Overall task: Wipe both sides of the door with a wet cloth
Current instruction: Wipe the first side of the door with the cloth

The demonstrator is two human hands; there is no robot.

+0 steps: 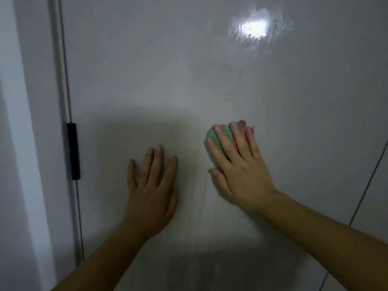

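A pale door frame (42,122) runs down the left side, with a lighter wall strip (12,101) beyond it. A black hinge (73,151) sits in the dark gap beside the frame. At far right a thin dark seam (365,190) slants downward, bordering another pale panel (378,227).

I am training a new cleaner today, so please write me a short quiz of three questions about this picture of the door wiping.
1. Which hand presses the cloth against the door?
2. True or false: the left hand lies flat on the door and holds nothing.
3. The black hinge is: A) left of both hands; B) between the hands; C) right of both hands.

Key: 1. the right hand; 2. true; 3. A.
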